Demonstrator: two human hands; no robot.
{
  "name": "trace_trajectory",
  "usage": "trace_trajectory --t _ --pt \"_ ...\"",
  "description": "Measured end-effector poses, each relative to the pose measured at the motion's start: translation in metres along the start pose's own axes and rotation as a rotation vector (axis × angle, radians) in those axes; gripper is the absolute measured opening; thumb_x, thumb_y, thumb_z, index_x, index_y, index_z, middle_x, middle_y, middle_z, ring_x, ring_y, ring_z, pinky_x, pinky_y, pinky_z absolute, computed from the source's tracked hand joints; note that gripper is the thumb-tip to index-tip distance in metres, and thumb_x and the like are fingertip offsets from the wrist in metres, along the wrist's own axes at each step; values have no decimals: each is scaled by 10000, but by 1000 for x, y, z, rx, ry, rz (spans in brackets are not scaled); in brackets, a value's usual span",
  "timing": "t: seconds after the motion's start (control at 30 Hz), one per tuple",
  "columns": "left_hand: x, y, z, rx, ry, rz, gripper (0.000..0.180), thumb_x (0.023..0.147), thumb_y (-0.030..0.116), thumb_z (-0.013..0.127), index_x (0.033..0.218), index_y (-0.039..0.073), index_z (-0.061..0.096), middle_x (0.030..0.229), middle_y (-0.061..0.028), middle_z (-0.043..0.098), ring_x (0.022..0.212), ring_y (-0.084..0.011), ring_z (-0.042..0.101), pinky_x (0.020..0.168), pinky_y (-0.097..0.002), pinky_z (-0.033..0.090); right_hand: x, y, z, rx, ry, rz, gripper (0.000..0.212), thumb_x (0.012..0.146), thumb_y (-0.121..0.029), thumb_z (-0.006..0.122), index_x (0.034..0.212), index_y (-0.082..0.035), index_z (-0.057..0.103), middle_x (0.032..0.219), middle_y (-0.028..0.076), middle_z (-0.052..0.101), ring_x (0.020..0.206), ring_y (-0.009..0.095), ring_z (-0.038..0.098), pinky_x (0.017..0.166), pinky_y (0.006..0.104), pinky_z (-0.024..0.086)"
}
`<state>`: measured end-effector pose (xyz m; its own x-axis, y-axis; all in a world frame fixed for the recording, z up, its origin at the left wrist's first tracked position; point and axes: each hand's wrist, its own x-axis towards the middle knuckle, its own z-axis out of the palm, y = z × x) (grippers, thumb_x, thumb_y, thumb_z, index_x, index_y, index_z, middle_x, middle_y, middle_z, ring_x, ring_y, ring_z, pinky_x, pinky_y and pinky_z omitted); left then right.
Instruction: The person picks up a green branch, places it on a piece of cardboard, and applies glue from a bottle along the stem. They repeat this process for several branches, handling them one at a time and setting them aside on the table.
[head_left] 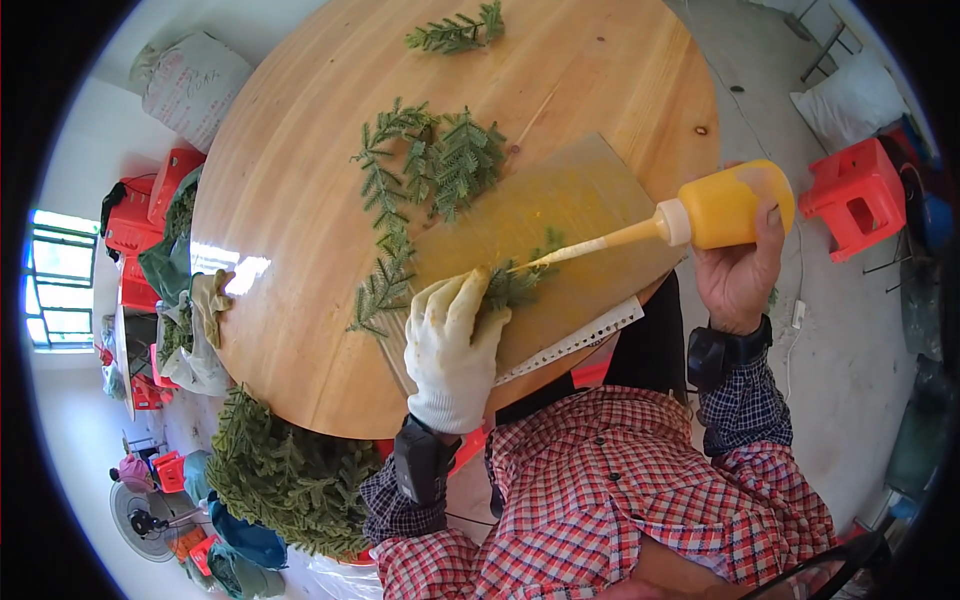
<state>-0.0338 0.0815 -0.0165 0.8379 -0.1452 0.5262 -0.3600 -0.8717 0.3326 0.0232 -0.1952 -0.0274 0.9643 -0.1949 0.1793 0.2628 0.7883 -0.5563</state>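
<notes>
My left hand (450, 350), in a white knit glove, pinches a small green fir sprig (514, 287) above a flat brown board (585, 185). My bare right hand (740, 275) is wrapped round a yellow squeeze bottle (722, 208), tilted so that its long nozzle (600, 243) points left and down. The tip of the nozzle is at the sprig, close to my gloved fingertips; whether it touches is too small to tell. Yellow smears mark the board. Beyond my left hand, several fir sprigs (465, 160) lie in a curved row on the round wooden table (290, 200).
Another fir sprig (458, 33) lies toward the table's far edge. A perforated white strip (575, 342) juts from under the board's near side. A large heap of fir branches (285, 475) sits below the table at left. Red stools (858, 198) stand on the floor at right.
</notes>
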Motion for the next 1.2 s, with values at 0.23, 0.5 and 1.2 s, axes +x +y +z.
trace_trajectory --t 0.23,0.5,1.2 --pt "5 6 -10 -497 -126 -598 387 733 65 710 1099 -20 621 923 -157 653 790 -259 633 731 -336 504 -3 -6 -6 -16 43 -12 489 913 -283 592 1276 -14 406 1244 137 518 1106 333 561 941 472 497" --pt "14 -10 -3 -27 -115 -382 297 812 150 647 1080 26 620 895 -144 629 769 -265 620 678 -350 495 2 7 3 -50 16 31 445 910 -278 599 1248 -28 452 1195 109 567 1113 287 569 943 451 497" --pt "-20 -61 -61 164 146 -373 335 783 75 652 1115 26 636 1119 -162 617 955 -292 615 816 -352 493 2 16 -5 62 106 -11 423 906 -272 607 1228 -30 480 1185 120 575 1076 259 584 930 429 489"
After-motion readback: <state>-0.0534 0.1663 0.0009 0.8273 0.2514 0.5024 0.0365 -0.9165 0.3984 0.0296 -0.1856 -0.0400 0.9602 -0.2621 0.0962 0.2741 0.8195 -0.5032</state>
